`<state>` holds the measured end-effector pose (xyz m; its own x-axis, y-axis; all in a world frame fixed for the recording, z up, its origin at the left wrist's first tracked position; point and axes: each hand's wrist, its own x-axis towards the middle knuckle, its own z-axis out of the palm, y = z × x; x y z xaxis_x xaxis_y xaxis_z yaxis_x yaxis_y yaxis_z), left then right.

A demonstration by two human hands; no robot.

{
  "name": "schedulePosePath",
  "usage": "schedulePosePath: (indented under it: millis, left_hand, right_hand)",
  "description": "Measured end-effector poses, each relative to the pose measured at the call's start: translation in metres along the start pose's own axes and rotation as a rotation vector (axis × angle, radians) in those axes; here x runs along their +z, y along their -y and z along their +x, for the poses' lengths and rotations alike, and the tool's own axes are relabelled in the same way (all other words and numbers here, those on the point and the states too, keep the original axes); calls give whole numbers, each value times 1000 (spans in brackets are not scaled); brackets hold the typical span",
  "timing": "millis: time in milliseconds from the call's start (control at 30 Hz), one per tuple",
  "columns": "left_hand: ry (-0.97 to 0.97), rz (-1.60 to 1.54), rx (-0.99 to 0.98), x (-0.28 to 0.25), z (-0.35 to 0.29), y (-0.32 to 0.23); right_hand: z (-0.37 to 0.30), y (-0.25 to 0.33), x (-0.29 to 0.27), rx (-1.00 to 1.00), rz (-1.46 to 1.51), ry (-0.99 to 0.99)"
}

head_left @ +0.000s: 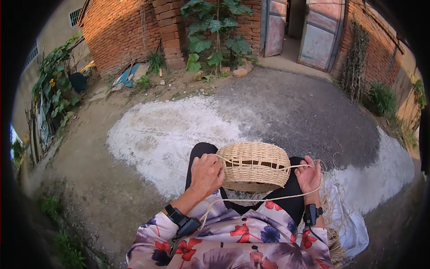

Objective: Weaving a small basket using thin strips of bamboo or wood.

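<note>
A pale woven basket (pixel 255 172) lies across my knees, with an open gap between its upright strands near the middle. My left hand (pixel 207 172) is closed on the basket's left side, its fingertips hidden behind the wall. To the right, my right hand (pixel 308 174) has its fingers curled around a straw-coloured cord (pixel 293 167), which runs taut from the basket's gap. A slack length of the same cord (pixel 264 199) passes below the basket toward my left sleeve.
A bundle of loose strands (pixel 333 233) and a white sack (pixel 351 228) lie by my right side. White powdery material (pixel 174 130) and dark grit (pixel 295 103) cover the ground ahead. Beyond stand a brick wall (pixel 121 36), a leafy plant (pixel 215 27) and a half-open metal door (pixel 319 40).
</note>
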<state>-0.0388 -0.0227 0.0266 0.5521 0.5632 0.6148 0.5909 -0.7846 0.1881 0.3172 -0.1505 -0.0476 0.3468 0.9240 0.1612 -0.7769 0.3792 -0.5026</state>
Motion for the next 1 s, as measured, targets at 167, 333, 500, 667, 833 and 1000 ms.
schedulePosePath:
  millis: [167,333,500,667,833,1000]
  left_hand:
    - [-3,50,-88,2,-4,23]
    - [194,396,-399,-20,-43,119]
    - [101,150,-342,-36,-36,88]
    - [11,-117,-14,-10,-4,17]
    - [-63,-204,43,9,-6,21]
    - [79,237,-466,-27,-59,151]
  right_hand:
    - [-3,7,-3,5,-18,-26]
    - [-16,100,-55,-147,-146,-256]
    - [-69,228,-115,-189,-794,-924]
    - [-67,164,-80,228,-999,-836]
    - [-69,114,-64,424,-1103,-616]
    - [-87,116,-48,298,-1204,-692]
